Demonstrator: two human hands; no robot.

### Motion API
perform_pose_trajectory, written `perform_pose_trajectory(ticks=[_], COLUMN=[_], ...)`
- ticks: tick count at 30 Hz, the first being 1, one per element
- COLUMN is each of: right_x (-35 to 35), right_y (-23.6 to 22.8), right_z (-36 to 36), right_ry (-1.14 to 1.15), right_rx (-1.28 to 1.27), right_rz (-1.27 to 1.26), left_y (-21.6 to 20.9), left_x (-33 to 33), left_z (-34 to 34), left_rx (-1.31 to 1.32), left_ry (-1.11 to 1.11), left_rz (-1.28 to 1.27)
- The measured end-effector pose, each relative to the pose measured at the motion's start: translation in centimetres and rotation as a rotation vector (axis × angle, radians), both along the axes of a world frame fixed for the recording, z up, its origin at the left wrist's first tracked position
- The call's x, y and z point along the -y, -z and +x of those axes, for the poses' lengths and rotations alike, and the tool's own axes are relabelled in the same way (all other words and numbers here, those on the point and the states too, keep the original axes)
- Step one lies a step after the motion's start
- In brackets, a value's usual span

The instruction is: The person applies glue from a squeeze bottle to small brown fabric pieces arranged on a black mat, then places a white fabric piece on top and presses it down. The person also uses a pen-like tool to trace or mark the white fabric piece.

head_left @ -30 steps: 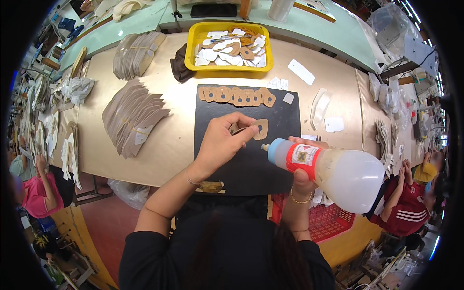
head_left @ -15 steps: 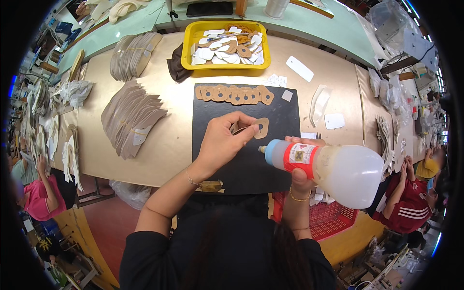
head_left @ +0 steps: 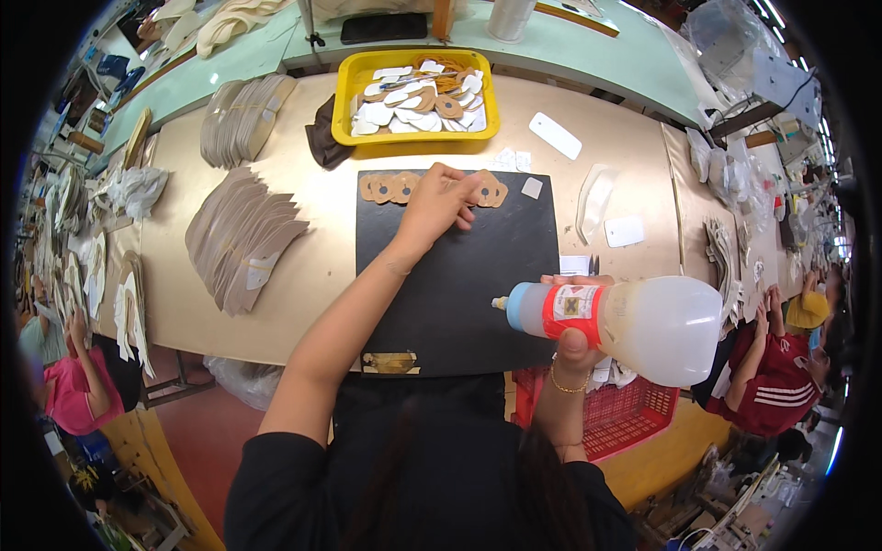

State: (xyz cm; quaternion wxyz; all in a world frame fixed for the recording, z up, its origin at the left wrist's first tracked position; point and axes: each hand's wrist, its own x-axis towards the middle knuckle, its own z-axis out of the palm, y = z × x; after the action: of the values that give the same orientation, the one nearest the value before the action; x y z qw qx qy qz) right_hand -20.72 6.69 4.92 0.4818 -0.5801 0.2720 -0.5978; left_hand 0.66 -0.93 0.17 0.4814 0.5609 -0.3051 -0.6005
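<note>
Right hand (head_left: 574,343) clasps blue-collared translucent plastic bottle (head_left: 660,323); left hand (head_left: 439,209) over row of flat tan pieces (head_left: 390,186), grasp unclear.

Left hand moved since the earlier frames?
Yes: the left hand moved forward, away from the body, across the black mat to the row of tan pieces near its far edge.

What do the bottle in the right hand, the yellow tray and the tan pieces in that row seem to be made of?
Bottle: likely plastic, smooth, judging by its milky, half see-through walls and soft sheen.
Yellow tray: probably moulded plastic, slightly glossy, with even colour and rounded corners.
Tan pieces: matte, thin and flat; perhaps leather, imitation leather or card.
</note>
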Motion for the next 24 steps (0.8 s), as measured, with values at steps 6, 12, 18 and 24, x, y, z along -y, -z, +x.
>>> perform_pose_trajectory(ticks=[6, 12, 18, 24], right_x=[0.9, 2.1, 2.1, 2.1], right_y=[-0.3, -1.0, -1.6, -1.2], right_z=[0.0, 2.1, 2.0, 2.8], right_ry=[0.101, 0.308, 0.189, 0.17], right_rx=[0.033, -0.142, -0.267, -0.183], right_rz=[0.03, -0.138, -0.261, -0.279], left_y=[-1.3, -4.0, -5.7, -6.5], left_x=[-4.7, -7.3, -8.1, -8.3], left_z=[1.3, 0.8, 0.1, -0.6], left_rx=[-0.52, -0.258, -0.004, 0.096], left_ry=[0.049, 0.055, 0.07, 0.06], left_rz=[-0.013, -0.105, -0.132, -0.155])
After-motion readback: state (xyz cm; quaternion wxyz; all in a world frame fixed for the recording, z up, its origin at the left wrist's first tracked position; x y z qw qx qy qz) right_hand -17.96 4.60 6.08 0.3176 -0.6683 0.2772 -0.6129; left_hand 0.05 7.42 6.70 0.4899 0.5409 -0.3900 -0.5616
